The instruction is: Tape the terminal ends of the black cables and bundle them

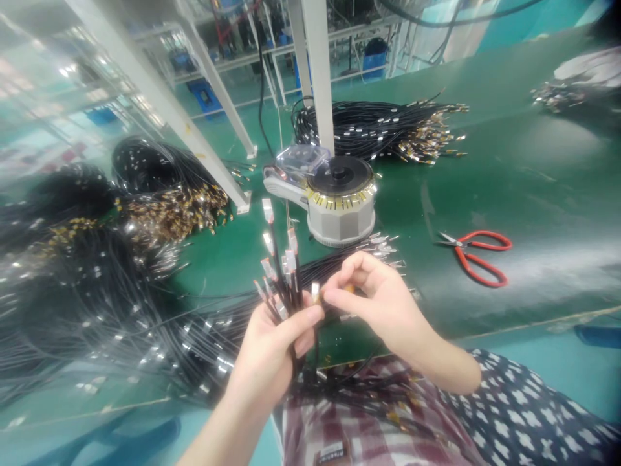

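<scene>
My left hand (272, 353) is closed round a bunch of thin black wires (284, 285) with metal terminals that stick up above the fingers. My right hand (373, 294) is closed in a pinch on one wire end with a silver terminal (315, 291), right beside the bunch. Both hands hover over the near edge of the green table (533, 194). More black wires trail down from my left hand into my lap.
A round grey tape dispenser (339, 200) stands just behind my hands. Red-handled scissors (478, 255) lie to the right. Large piles of black terminal wires (97, 278) fill the left side, and another bundle (388, 133) lies at the back. White frame posts (317, 71) rise from the table.
</scene>
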`<state>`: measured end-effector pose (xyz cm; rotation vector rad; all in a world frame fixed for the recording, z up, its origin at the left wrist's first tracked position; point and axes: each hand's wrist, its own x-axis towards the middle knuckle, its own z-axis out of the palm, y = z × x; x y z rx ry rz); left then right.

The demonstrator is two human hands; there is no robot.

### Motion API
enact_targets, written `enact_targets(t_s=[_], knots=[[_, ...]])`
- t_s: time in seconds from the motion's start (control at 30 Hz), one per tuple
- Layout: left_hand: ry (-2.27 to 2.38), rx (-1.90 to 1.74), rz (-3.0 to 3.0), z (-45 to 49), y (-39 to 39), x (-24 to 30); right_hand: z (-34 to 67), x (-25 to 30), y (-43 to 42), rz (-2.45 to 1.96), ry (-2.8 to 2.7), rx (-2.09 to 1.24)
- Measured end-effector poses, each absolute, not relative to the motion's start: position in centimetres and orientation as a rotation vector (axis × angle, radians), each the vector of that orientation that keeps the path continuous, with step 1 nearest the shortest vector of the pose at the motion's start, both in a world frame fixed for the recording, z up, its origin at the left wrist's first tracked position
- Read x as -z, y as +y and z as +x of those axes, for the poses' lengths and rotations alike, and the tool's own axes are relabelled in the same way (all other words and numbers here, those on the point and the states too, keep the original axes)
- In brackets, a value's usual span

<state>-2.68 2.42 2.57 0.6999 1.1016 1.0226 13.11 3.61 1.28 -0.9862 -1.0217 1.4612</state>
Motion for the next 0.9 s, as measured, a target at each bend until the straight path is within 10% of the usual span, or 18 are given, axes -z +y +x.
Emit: enact_targets(t_s=[0.9], knots=[[1.016,-0.927,0.873,-2.4,1.9,-2.6,13.2,-2.2,3.0,-0.86,-0.938,-1.656]])
